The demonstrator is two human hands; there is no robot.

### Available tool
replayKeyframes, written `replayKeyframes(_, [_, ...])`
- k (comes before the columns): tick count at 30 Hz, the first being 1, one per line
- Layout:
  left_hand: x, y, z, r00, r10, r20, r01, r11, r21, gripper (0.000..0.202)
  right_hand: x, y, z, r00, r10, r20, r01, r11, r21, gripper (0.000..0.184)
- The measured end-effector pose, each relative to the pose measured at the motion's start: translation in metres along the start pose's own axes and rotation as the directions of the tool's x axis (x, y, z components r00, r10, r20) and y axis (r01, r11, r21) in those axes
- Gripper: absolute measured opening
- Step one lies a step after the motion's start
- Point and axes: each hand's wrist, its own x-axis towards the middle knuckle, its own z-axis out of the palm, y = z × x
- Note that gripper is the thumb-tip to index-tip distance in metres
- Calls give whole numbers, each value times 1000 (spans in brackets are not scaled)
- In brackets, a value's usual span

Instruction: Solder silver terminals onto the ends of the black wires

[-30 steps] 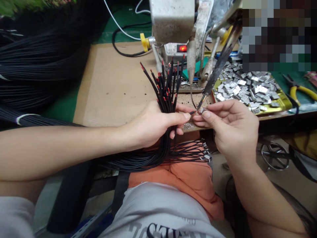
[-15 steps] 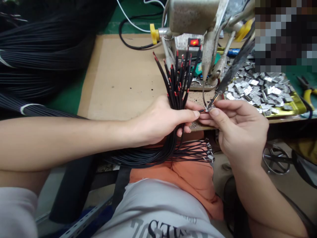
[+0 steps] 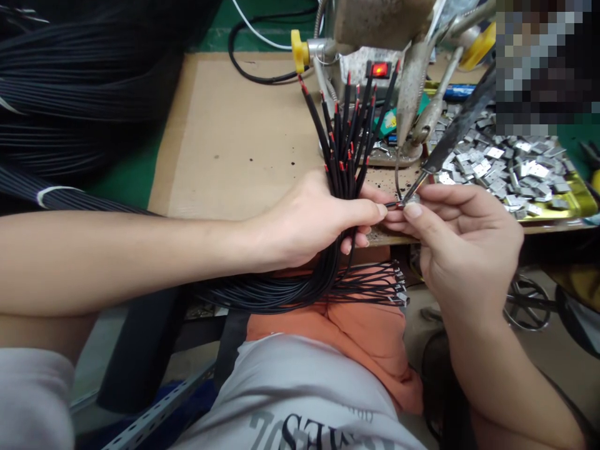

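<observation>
My left hand [image 3: 323,219] is closed round a bundle of black cables [image 3: 344,178] whose stripped ends show red wire tips. Between its thumb and fingers one cable end points right. My right hand [image 3: 464,237] pinches a small metal connector [image 3: 411,199] against that cable end. The tip of a soldering iron [image 3: 434,162] comes down at the joint from the upper right, and a thin solder feed tube [image 3: 398,175] reaches the same spot. Fingers partly hide the joint. Cables with metal connectors [image 3: 398,294] on their ends lie across my lap.
A yellow tray [image 3: 581,197] of loose metal connectors stands at the right. Behind the hands is the soldering machine [image 3: 382,25] with a lit red switch [image 3: 379,69]. Thick black cable bundles [image 3: 84,81] lie at the left beside the cardboard sheet [image 3: 225,125].
The view has shifted slightly, so the bench things sit a little further right and higher. Both hands keep their hold, with the cable end and connector still together under the iron tip.
</observation>
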Motion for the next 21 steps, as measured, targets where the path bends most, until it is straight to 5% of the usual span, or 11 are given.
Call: replayKeyframes(21, [1, -1, -1, 1000, 22, 4, -22, 1000, 15, 10, 0, 0, 1, 1000, 9, 7, -9, 999, 47, 19])
